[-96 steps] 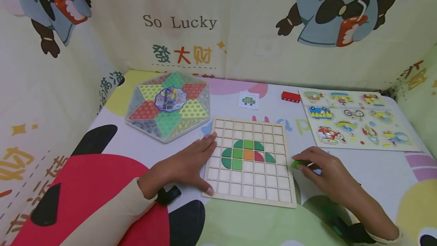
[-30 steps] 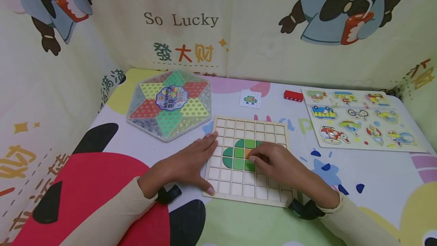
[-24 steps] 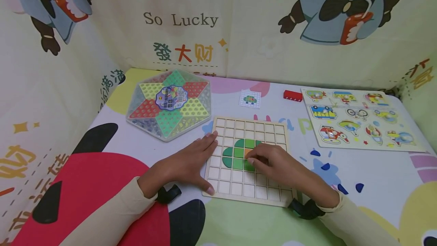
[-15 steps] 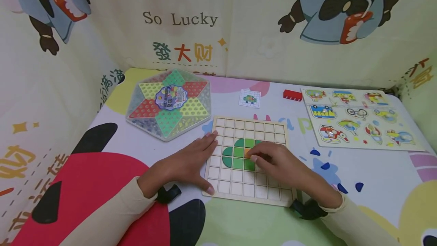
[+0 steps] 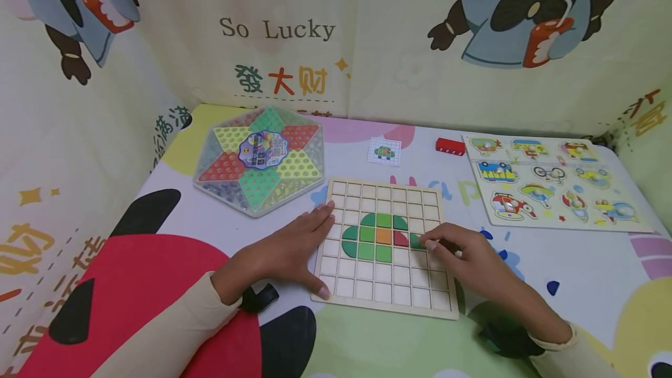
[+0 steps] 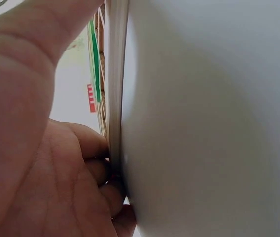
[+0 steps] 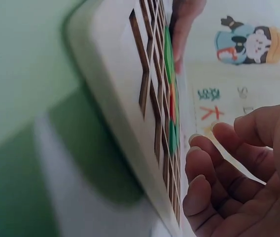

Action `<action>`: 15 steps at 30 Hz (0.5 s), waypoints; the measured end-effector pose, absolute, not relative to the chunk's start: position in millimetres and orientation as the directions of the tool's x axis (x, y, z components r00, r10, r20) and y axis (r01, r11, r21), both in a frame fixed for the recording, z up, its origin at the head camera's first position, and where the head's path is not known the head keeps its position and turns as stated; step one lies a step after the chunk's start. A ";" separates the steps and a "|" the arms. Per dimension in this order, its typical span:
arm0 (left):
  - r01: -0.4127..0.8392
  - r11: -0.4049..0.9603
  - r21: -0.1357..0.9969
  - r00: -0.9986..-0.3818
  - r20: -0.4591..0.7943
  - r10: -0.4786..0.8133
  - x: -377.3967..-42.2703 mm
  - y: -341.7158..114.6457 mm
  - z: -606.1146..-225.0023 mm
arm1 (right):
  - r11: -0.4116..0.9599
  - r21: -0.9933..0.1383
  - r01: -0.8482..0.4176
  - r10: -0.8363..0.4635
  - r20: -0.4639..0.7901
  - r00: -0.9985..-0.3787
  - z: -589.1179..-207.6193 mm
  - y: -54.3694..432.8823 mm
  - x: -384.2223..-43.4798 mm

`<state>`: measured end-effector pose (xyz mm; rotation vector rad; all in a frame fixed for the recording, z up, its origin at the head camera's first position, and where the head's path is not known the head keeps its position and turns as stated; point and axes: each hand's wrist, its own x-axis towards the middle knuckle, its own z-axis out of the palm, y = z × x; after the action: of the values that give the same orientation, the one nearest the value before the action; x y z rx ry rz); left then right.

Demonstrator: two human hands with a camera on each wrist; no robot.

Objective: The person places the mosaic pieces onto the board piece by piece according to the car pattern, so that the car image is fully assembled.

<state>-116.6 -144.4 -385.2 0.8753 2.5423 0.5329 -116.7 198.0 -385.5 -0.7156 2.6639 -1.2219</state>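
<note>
A wooden grid board (image 5: 388,310) lies before me, its white cells partly filled with tiles in a car-like pattern. An orange square tile (image 5: 383,235) and a red quarter-round tile (image 5: 401,239) sit among green ones. A light green square tile (image 5: 383,254) lies flat below the orange one. My left hand (image 5: 286,249) rests with spread fingers and thumb against the board's left edge. Over the right edge hovers my right hand (image 5: 475,258), near a dark green quarter-round tile (image 5: 415,241). In the right wrist view its fingers (image 7: 201,163) are loosely bent around nothing.
Small dark blue pieces (image 5: 553,288) lie right of the board, some partly behind my right hand. Behind it are a pattern card (image 5: 384,152) and a red block (image 5: 450,146). A hexagonal Chinese checkers box (image 5: 259,188) stands left, a picture puzzle board (image 5: 556,191) right.
Bringing a green tile from the right, my right hand set it under the orange one, pressed there, then drew back to the right. Blue pieces came into view. My left hand stayed put.
</note>
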 end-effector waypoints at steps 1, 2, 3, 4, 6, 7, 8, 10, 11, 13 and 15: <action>0.492 0.732 0.472 -0.725 -0.244 0.644 -116.6 -144.4 -385.2 | 0.571 -0.739 -0.357 -0.456 0.076 -0.887 -384.3 202.8 -114.2; 0.492 0.731 0.473 -0.724 -0.245 0.645 -116.6 -144.3 -385.3 | 0.580 -0.733 -0.357 -0.449 0.078 -0.890 -383.0 207.9 -111.8; 0.492 0.731 0.473 -0.723 -0.245 0.645 -116.6 -144.2 -385.3 | 0.590 -0.723 -0.360 -0.442 0.084 -0.893 -381.6 213.0 -109.4; 0.493 0.731 0.472 -0.723 -0.246 0.646 -116.6 -144.1 -385.3 | 0.601 -0.713 -0.361 -0.433 0.089 -0.897 -379.9 217.9 -107.1; 0.496 0.730 0.470 -0.722 -0.245 0.647 -117.0 -144.3 -385.9 | 0.620 -0.694 -0.365 -0.419 0.099 -0.902 -376.8 227.6 -102.7; 0.497 0.733 0.465 -0.722 -0.247 0.646 -117.1 -144.5 -386.5 | 0.628 -0.685 -0.370 -0.413 0.109 -0.904 -375.9 232.1 -100.6; 0.496 0.733 0.466 -0.722 -0.248 0.646 -117.1 -144.7 -386.7 | 0.632 -0.678 -0.375 -0.406 0.123 -0.906 -375.3 236.2 -98.5; 0.494 0.736 0.463 -0.722 -0.253 0.644 -117.2 -145.4 -386.9 | 0.644 -0.672 -0.366 -0.380 0.135 -0.915 -375.3 243.4 -94.5; 0.492 0.736 0.465 -0.722 -0.255 0.644 -117.2 -145.7 -387.0 | 0.649 -0.671 -0.359 -0.366 0.138 -0.920 -375.7 246.8 -92.5; 0.489 0.735 0.470 -0.720 -0.258 0.644 -117.0 -145.8 -386.8 | 0.661 -0.670 -0.337 -0.334 0.140 -0.932 -377.6 253.4 -88.6; 0.487 0.731 0.478 -0.718 -0.257 0.646 -116.8 -145.6 -386.9 | 0.676 -0.667 -0.313 -0.308 0.131 -0.942 -379.7 259.6 -84.4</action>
<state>-116.8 -145.6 -386.9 0.8695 2.5242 0.5343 -84.4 259.6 -379.7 -0.5341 2.8833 -1.1493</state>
